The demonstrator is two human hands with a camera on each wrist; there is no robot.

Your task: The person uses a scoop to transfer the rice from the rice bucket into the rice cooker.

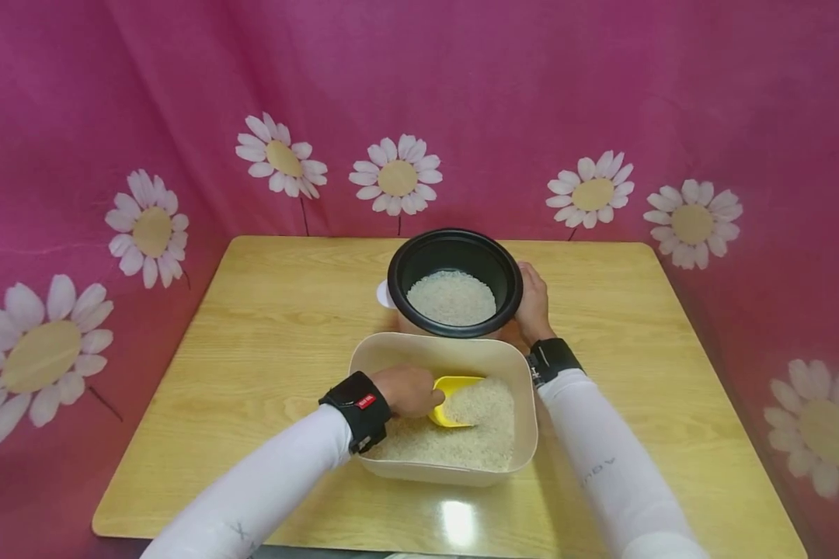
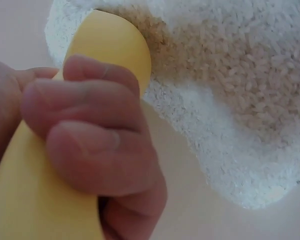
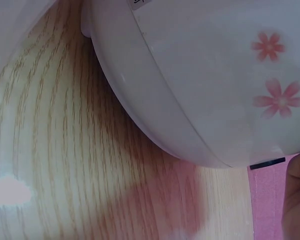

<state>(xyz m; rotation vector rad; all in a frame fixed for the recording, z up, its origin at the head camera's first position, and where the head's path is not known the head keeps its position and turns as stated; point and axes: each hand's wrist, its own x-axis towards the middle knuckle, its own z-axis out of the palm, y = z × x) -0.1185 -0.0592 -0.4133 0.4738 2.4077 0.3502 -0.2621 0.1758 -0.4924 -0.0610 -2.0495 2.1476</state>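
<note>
My left hand [image 1: 409, 390] grips the handle of a yellow scoop [image 1: 454, 382], its fingers wrapped round it in the left wrist view. The scoop lies low in a cream tub [image 1: 370, 349], its mouth against the heaped rice [image 1: 485, 404]. Behind the tub stands a white rice cooker [image 3: 205, 85] with pink flowers on its side. Its dark inner pot [image 1: 454, 242] has rice [image 1: 451, 297] on the bottom. My right hand [image 1: 534, 303] holds the cooker's right side, where the handle is hidden; only part of this hand shows in the right wrist view.
Both vessels stand on a light wooden table [image 1: 287, 310], the tub close in front of the cooker. A white side handle [image 1: 384, 295] sticks out at the cooker's left. A pink curtain [image 1: 489, 101] with daisies surrounds the table at the back and sides.
</note>
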